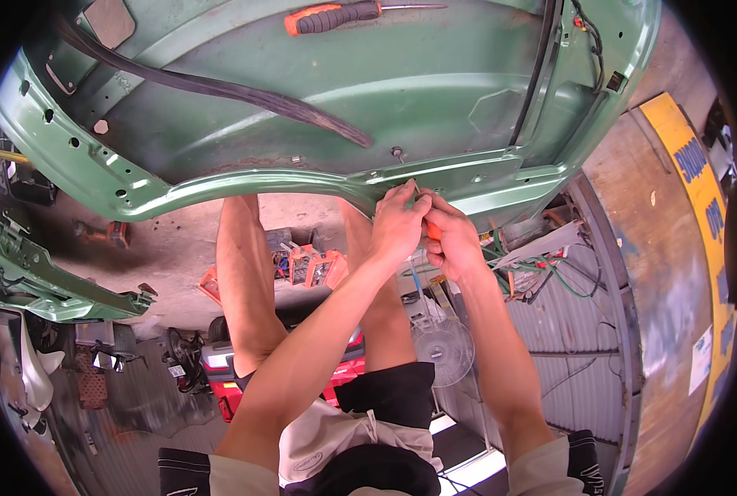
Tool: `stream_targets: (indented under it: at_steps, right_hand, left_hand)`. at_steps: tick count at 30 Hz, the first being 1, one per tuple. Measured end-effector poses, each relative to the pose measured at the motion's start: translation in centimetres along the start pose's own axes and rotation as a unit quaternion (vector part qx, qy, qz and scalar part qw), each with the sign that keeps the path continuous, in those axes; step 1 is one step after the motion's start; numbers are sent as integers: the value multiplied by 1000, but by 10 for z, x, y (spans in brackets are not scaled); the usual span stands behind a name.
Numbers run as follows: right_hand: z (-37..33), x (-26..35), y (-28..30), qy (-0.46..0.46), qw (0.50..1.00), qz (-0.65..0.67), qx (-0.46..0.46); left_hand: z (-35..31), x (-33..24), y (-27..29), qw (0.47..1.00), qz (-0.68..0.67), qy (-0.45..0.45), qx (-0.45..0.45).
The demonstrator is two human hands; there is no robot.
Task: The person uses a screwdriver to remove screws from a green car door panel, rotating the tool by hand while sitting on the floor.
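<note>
A green car body panel (368, 91) spans the upper part of the view, its curved lower edge toward me. My right hand (455, 240) is wrapped around a screwdriver with an orange handle (433, 231), just below that edge. Up against the edge, my left hand (398, 219) has its fingers curled together close to the screwdriver's upper end; what they pinch is hidden. A small metal stud (397, 153) stands on the panel just above my fingers. Another screwdriver (334, 18), orange and black, lies at the panel's far side.
A black rubber strip (244, 95) lies across the panel's left half. On the floor are a cordless drill (114, 234) and an orange parts organizer (315, 266). A red toolbox (220, 368) sits by my legs, a fan (443, 351) below my hands. Cables (550, 264) tangle at right.
</note>
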State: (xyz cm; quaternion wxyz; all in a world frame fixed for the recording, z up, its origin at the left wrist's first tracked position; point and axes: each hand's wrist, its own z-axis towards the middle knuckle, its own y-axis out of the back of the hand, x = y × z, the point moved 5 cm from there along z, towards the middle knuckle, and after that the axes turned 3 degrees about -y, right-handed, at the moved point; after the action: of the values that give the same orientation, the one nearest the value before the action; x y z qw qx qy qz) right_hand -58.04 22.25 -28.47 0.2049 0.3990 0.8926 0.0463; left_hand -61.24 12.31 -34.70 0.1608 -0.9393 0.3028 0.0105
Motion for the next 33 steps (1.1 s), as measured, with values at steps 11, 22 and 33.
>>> stream_targets:
  at_steps: [11, 22, 33]
  right_hand:
    - [23, -25, 7, -101, 899, 407, 127]
    - [21, 18, 12, 272, 796, -528, -115]
    - [7, -8, 14, 72, 994, 51, -63]
  left_hand:
    - [-9, -26, 0, 998, 61, 6, -20]
    - [-6, -15, -10, 996, -36, 71, -39]
    - [-6, 0, -10, 971, -198, 129, -37]
